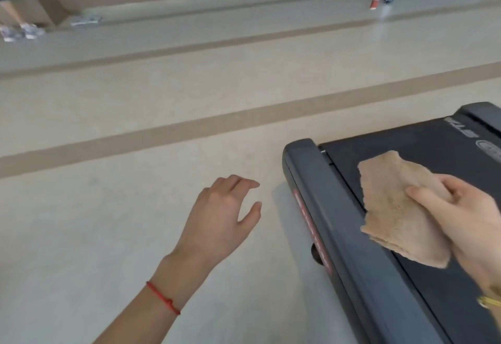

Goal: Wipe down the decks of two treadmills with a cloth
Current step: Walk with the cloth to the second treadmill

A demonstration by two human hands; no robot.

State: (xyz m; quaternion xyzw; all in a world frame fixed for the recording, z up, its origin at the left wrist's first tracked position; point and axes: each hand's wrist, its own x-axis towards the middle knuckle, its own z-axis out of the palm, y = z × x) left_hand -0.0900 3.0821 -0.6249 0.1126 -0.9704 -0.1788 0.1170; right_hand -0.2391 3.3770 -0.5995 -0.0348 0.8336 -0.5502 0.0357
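So the cloth [401, 208] is a folded tan towel sitting in the lower right of the frame, pinched in the right hand [466, 221], thumb on top and the other fingers curled under it. It hangs over the treadmill [352, 235], just above where the dark belt [423, 148] meets the grey side rail [322, 208]; can't tell if it's actually touching the surface yet. The thing that matters here: the deck's long axis runs diagonally from the middle right down to the bottom right edge, and the cloth is near its end, so I'd guess the wipe goes along that line, down onto the belt right beneath the fingers. The right hand is clearly the closer one. The left hand [225, 213] is mid-frame over the bare floor [108, 208], holding nothing, fingers relaxed and slightly spread, well apart from the rail. Count-wise: one cloth, one treadmill in view (the second isn't visible), two hands. A red string bracelet [162, 298] is on the left wrist, and someone's sneakers [19, 31] show up in the upper left.
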